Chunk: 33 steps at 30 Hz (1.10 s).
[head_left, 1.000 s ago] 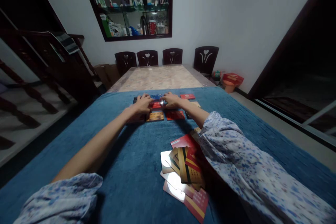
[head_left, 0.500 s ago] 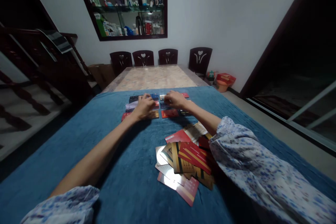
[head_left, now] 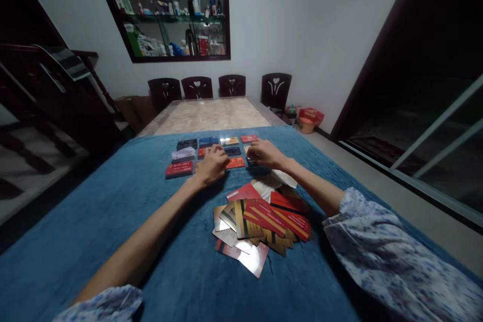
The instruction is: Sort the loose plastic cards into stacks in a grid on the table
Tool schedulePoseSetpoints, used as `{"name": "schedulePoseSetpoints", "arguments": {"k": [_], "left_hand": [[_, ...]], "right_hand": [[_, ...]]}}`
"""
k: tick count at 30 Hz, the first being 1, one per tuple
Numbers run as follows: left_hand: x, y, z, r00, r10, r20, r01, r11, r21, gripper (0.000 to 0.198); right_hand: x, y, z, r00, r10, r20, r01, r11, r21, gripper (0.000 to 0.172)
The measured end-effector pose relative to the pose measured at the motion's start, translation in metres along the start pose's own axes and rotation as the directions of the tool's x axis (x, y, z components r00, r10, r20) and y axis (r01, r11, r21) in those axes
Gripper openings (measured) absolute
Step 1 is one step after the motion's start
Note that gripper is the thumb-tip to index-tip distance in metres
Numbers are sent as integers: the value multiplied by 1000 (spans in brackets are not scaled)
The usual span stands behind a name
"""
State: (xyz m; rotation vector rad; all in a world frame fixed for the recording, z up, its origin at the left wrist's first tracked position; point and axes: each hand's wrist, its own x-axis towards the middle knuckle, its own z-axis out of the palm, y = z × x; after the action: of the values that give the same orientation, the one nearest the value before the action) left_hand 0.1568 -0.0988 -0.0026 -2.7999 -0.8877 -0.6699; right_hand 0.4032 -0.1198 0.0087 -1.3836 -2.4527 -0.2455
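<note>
Rows of small card stacks lie on a blue cloth [head_left: 177, 221]. My left hand [head_left: 213, 165] is over the middle columns, its fingers curled down beside an orange-red card stack [head_left: 236, 162]; their tips are partly hidden. Farther right, my right hand [head_left: 264, 154] has its bent fingers closed at a dark card stack [head_left: 252, 162] in the right column. A red card stack [head_left: 179, 169] sits at the front left, with a pale purple stack [head_left: 183, 154] behind it. Closer to me, a loose heap of red and gold cards [head_left: 269, 219] spreads between my forearms.
Beyond the cloth, the patterned tabletop [head_left: 211, 113] stretches toward several dark chairs [head_left: 232, 85]. A glass-shelved cabinet [head_left: 177, 19] is set in the wall. On the floor at right is an orange bucket [head_left: 306, 125], and a stair railing [head_left: 41, 85] stands at left.
The view has swung right. My right hand has shifted rightward over the stacks to the right column, uncovering other stacks. My left hand has moved slightly right and toward me, to the orange-red stack.
</note>
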Motion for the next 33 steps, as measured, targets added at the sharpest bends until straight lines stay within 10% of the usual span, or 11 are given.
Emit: {"name": "schedulePoseSetpoints", "arguments": {"k": [13,33], "left_hand": [[16,56,12,993,112,37,-109,990,-89,26],[79,108,43,876,212,433,-169,976,-136,23]], "right_hand": [[-80,7,-9,996,90,-17,-91,995,-42,21],[-146,23,-15,966,203,159,-214,975,57,28]]}}
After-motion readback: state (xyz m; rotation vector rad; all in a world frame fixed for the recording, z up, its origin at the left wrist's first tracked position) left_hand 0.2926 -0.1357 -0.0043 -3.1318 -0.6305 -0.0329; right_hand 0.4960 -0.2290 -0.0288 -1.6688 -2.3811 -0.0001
